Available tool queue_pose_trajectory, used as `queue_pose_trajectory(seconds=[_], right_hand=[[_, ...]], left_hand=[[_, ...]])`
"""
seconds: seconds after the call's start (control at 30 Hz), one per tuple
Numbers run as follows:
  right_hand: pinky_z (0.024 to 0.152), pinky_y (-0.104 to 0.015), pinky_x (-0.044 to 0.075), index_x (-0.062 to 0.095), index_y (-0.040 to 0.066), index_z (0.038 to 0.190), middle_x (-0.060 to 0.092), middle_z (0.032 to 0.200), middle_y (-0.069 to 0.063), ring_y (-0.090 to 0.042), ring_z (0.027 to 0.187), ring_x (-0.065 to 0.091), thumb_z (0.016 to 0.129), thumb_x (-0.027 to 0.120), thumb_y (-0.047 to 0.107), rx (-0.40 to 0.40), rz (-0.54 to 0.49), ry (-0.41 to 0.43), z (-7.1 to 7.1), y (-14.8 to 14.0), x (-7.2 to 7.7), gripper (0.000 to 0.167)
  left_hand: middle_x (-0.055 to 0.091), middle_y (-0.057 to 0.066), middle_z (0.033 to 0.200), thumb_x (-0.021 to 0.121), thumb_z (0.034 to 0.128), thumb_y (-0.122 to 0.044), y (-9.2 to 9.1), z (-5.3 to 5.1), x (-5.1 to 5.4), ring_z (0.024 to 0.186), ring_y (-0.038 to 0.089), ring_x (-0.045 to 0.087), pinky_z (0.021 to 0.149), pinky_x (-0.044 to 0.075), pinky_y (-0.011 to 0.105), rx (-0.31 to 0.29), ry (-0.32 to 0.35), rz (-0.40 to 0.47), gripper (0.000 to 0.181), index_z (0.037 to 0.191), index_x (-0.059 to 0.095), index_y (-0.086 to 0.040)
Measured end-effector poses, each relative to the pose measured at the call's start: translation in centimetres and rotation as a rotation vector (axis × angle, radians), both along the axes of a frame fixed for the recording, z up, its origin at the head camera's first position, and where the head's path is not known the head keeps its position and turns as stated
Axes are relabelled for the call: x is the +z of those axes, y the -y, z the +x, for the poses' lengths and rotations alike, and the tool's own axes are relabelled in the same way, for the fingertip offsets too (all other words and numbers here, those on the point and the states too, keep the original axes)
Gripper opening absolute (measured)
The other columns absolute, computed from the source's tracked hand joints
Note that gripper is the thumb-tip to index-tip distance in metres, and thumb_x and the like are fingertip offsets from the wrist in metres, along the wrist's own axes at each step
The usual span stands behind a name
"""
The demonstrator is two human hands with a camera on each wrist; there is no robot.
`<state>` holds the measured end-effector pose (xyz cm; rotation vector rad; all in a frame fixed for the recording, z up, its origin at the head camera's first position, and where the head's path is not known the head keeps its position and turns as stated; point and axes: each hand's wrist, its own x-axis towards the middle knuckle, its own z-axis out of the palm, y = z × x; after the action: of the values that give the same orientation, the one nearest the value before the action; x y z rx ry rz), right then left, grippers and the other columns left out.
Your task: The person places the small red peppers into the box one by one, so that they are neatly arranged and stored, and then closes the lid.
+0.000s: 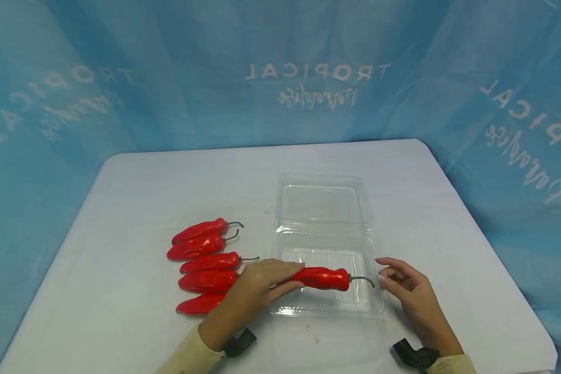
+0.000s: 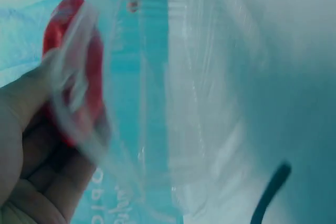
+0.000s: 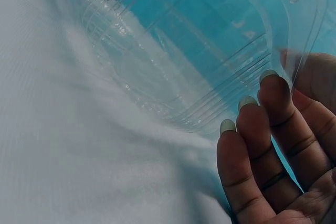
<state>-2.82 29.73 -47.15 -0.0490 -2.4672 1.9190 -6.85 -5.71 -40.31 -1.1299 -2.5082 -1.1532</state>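
My left hand grips a long red pepper by its lower end, over the base of a clear plastic clamshell container. The pepper's thin green stem points right. In the left wrist view the same pepper shows partly through the clear plastic, between thumb and fingers. My right hand is beside the container's right edge, fingers loosely bent and holding nothing. From the right wrist, its fingertips appear close to the clear wall; whether they touch it, I cannot tell.
Several more red peppers lie in a loose column to the left of the container, the lowest partly behind my left arm. The container's lid lies open toward the far side. A white-covered table bears everything, with a blue printed curtain around it.
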Motion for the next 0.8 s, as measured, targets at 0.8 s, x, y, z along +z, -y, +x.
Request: queue_pose_trajectory(seconds=[0.8], right_hand=[[0.076, -0.023, 0.055, 0.06, 0.002, 0.135, 0.065, 0.097, -0.015, -0.016, 0.086, 0.062, 0.098, 0.069, 0.007, 0.023, -0.038, -0.019, 0.0, 0.1, 0.2, 0.039]], left_hand=[[0.069, -0.013, 0.071, 0.085, 0.0848, -0.034, -3.9, -0.6, 1.0, 0.06, 0.001, 0.054, 0.064, 0.048, 0.016, -0.076, 0.244, -0.552, 0.02, 0.099, 0.083, -0.019]])
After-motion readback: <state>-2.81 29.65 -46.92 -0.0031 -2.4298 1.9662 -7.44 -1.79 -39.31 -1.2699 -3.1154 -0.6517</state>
